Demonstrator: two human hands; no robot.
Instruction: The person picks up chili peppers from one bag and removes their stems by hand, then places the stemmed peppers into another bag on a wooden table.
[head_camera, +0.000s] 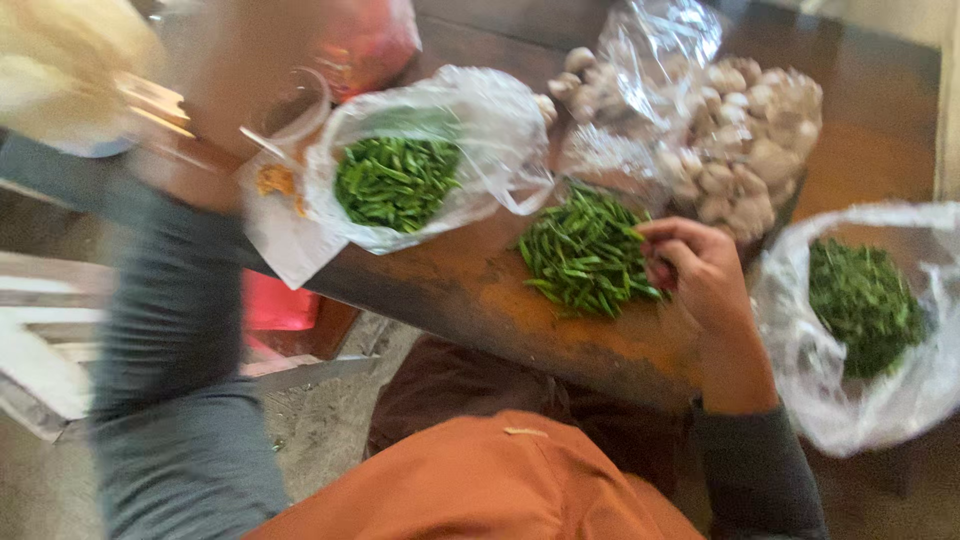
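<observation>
Worn brown table (480, 290), concrete floor below. Loose pile of green chillies (585, 255) at near edge; right hand (700, 270) on it, fingers curled, pinching a chilli. Right: bag of greens (865, 305). Left: open bag of chillies (400, 180). Far: bag of mushrooms (740, 150). Left hand (190, 160) raised, blurred; fingers unreadable.

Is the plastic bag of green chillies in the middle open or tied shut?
Open: the middle plastic bag has its mouth spread wide, green chillies showing inside.
</observation>
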